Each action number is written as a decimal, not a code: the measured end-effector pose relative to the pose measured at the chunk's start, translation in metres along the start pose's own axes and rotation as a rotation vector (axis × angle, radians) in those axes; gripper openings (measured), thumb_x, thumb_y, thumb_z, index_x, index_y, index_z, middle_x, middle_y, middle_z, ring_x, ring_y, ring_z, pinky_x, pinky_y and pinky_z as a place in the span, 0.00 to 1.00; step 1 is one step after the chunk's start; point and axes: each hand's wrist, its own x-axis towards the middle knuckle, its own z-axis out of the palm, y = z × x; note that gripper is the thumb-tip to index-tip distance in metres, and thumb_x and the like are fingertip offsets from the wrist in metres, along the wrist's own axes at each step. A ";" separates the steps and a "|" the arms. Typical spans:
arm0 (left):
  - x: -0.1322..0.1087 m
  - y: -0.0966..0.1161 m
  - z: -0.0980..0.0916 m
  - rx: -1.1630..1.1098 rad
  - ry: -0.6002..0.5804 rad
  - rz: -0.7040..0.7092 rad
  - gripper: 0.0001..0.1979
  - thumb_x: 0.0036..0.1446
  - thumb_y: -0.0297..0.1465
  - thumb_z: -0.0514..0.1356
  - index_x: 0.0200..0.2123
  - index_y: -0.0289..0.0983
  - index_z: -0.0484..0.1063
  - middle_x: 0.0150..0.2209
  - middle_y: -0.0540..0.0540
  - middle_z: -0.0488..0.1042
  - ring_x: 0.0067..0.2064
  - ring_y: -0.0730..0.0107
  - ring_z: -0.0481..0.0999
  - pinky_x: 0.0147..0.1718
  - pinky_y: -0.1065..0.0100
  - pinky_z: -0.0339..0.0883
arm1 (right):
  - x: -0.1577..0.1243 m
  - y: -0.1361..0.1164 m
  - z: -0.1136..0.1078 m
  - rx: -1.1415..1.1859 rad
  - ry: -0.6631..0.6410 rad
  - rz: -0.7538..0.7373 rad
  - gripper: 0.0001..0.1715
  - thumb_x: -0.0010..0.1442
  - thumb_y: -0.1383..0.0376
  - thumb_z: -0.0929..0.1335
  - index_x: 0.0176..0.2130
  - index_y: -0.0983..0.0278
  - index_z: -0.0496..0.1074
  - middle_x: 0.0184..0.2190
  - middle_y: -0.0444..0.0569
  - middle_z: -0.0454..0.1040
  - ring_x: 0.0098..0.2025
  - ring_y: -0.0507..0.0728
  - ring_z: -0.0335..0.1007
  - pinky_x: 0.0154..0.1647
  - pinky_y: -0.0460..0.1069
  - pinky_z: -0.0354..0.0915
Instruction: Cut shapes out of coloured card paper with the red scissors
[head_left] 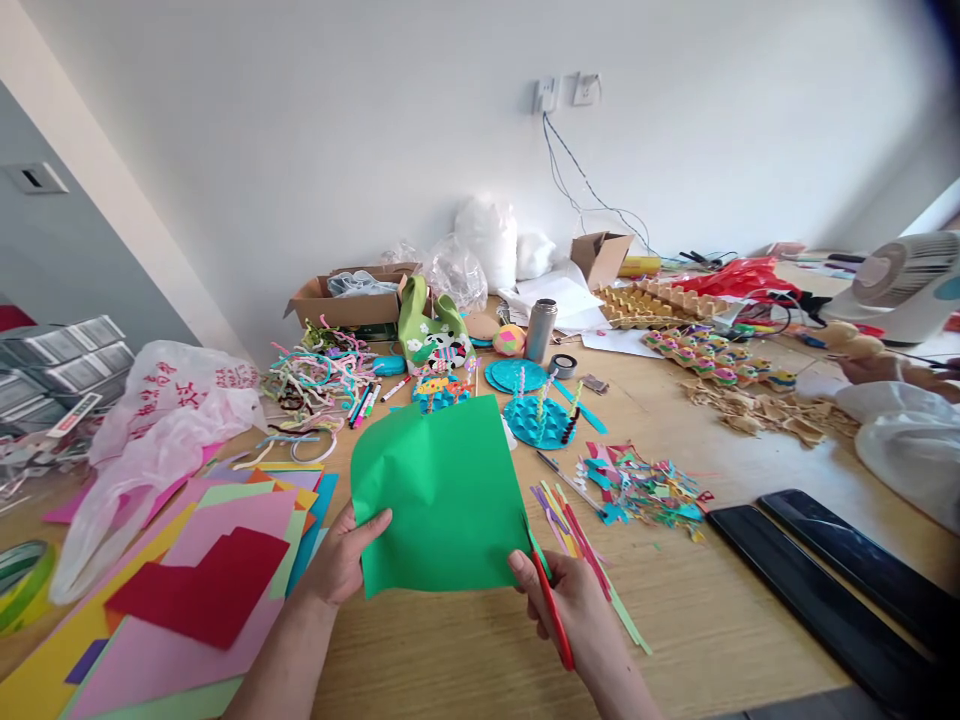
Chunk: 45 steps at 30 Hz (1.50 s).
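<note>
A sheet of green paper [442, 490] is held up over the table, its left edge pinched by my left hand [349, 550] with the thumb on top. My right hand [559, 600] is closed on red-handled scissors [551, 610]. Their blades lie at the sheet's right edge, where a narrow green strip seems to part from it. Just right of the scissors lie thin coloured paper strips [577, 530]. Beside my left forearm rests a pile of coloured paper, with a red piece [217, 590] on top.
Paper scraps [645, 490] and two black phone-like slabs [817, 600] lie to the right. Behind the sheet stand blue discs [540, 420], a metal flask [541, 330] and a green bag [431, 335]. Pipe cleaners [319, 375] and a plastic bag [165, 420] are left. Another person's hand [847, 340] shows far right.
</note>
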 end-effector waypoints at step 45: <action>0.000 -0.004 0.000 0.042 -0.026 0.036 0.24 0.45 0.32 0.66 0.49 0.43 0.71 0.48 0.45 0.74 0.53 0.56 0.70 0.48 0.62 0.68 | -0.004 -0.004 0.001 0.029 0.023 0.042 0.31 0.47 0.38 0.62 0.20 0.61 0.55 0.11 0.39 0.60 0.11 0.47 0.57 0.12 0.42 0.52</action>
